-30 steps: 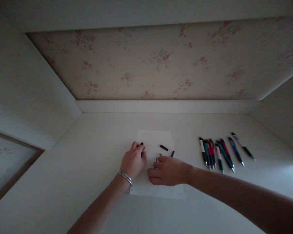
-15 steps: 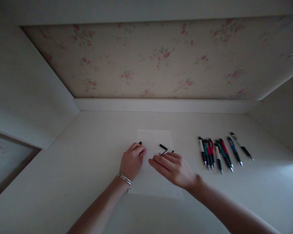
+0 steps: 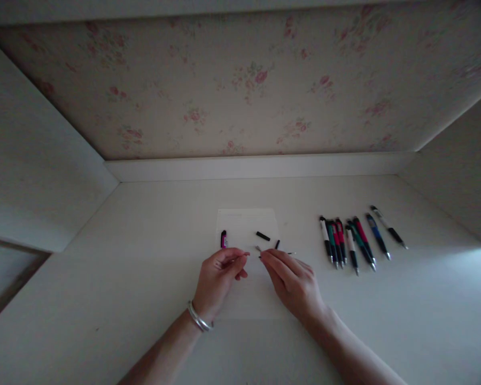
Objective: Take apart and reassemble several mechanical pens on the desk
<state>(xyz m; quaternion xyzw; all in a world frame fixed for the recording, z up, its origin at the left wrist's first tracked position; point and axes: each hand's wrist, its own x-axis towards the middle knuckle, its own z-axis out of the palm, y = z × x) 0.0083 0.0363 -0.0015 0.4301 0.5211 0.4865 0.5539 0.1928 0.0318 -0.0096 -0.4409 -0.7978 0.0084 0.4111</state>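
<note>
My left hand (image 3: 220, 272) is closed in a pinch over the paper (image 3: 246, 219). Whatever lies between its thumb and forefinger is too small to make out. Close beside it, my right hand (image 3: 291, 271) has its fingers pressed together, and what they hold is hidden. A small silvery tip (image 3: 258, 248) shows at the right fingertips; I cannot tell if it is held or lying there. A purple pen barrel with a black end (image 3: 223, 239) lies above the left hand. Above the right hand lie a black tube (image 3: 263, 236) and a smaller dark piece (image 3: 278, 244).
Several click pens, white, green, red and blue with black grips, lie to the right, among them a red pen (image 3: 361, 229) and a blue pen (image 3: 378, 236). The white desk (image 3: 164, 214) is bounded by a back ledge (image 3: 244, 166) and side panels.
My left hand has moved down off the purple barrel, which now shows on the paper. My right hand has shifted slightly right and lower. The view has tilted a little.
</note>
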